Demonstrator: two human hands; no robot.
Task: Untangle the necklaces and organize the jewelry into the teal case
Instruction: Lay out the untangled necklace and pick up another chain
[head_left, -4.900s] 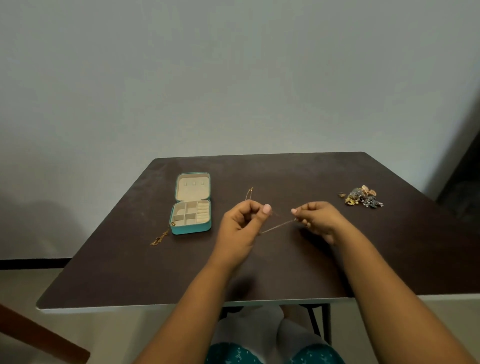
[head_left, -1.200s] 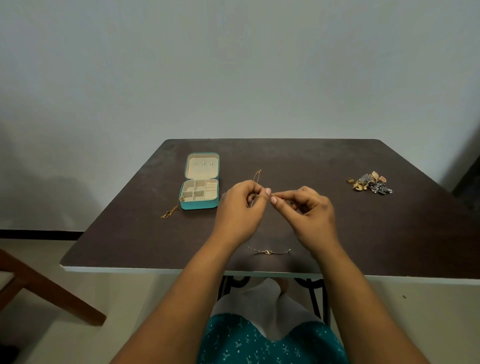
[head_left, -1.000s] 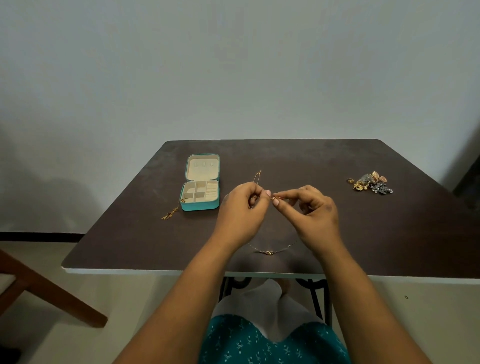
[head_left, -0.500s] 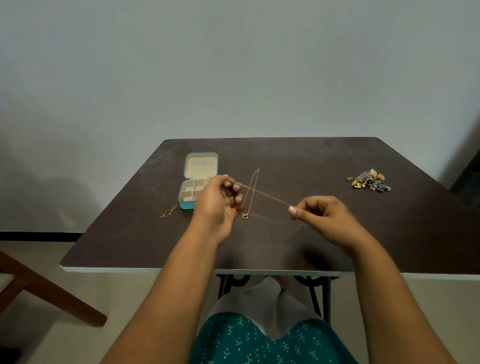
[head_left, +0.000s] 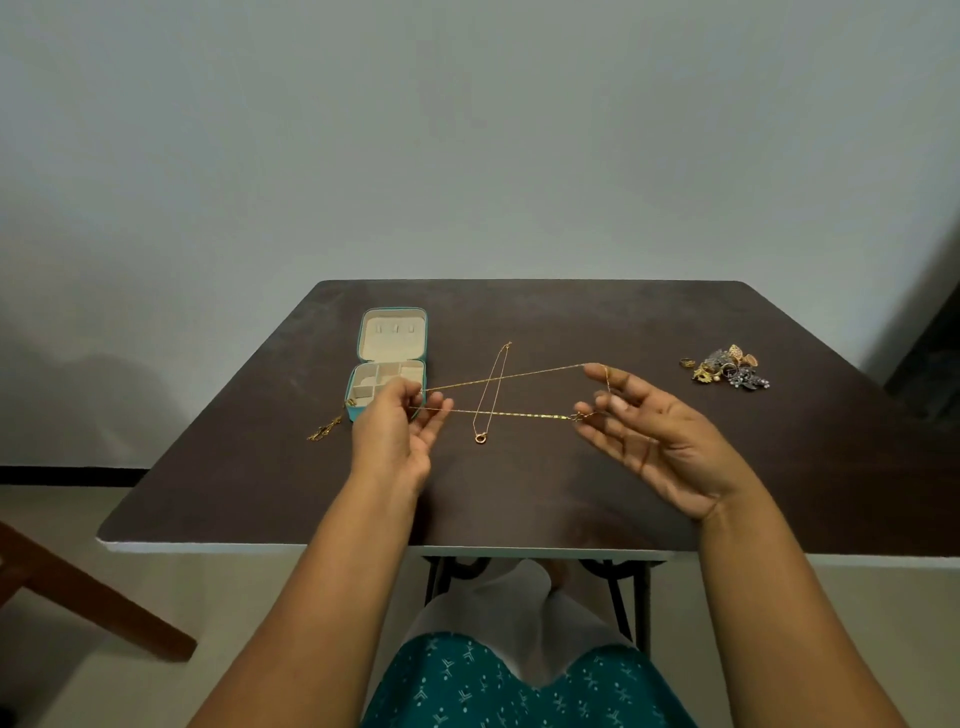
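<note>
A thin gold chain (head_left: 519, 414) is stretched taut as a loop above the dark table (head_left: 519, 493), between my two hands. My left hand (head_left: 397, 434) pinches its left end, just in front of the open teal case (head_left: 389, 358). My right hand (head_left: 644, 431) has spread fingers with the loop hooked over the fingertips. A second gold necklace (head_left: 491, 387) with a ring pendant lies flat on the table under the stretched chain. A small gold piece (head_left: 324, 430) lies at the case's near left corner.
A heap of gold and silver jewelry (head_left: 727, 366) sits at the right of the table. The table's white front edge runs just above my lap. A wooden beam (head_left: 93, 597) slants across the floor at lower left. A plain wall stands behind.
My hands, working close together a second ago, have pulled apart sideways, drawing the chain into a long taut loop. My right hand's fingers have spread out. The ring-pendant necklace now lies uncovered.
</note>
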